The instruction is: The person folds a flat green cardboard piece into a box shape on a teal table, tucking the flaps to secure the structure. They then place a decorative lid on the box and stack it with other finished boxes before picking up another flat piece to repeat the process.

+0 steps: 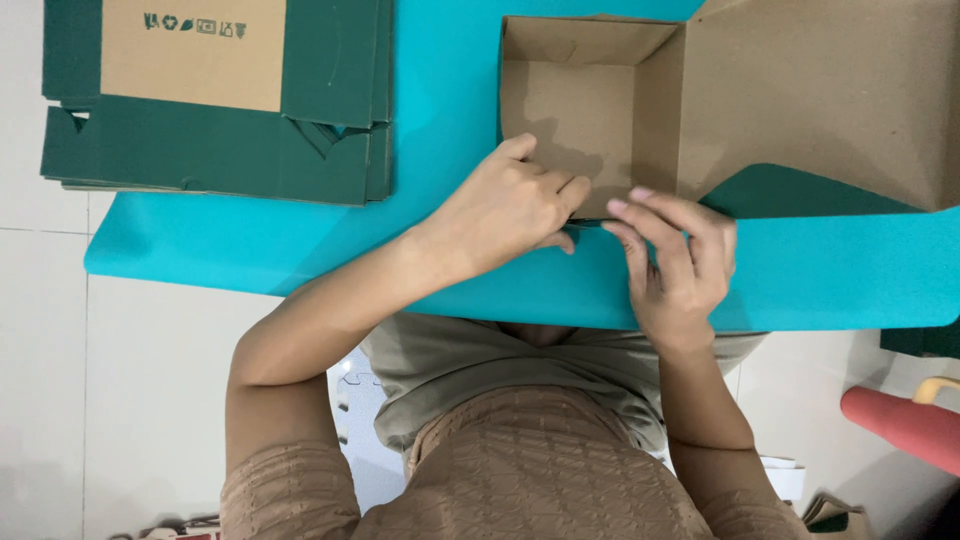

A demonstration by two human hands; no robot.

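At the near wall of the cardboard box [590, 110], I am pressing with both hands: my left hand [505, 205] is curling closed over the wall's edge, and my right hand [680, 260] is pinching it between fingertips and thumb. It looks light and stiff yet easily creased, so I judge the folded edges the best hold. Sitting on the teal table [300, 240], it is opening upward, its lid flap stretching rightward. Flat green boxes [215, 95] are lying far left.

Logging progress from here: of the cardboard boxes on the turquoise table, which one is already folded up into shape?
The brown-lined box at the near edge, under both hands, left hand and right hand. Its walls stand upright; the green boxes at far left lie flat in a stack.
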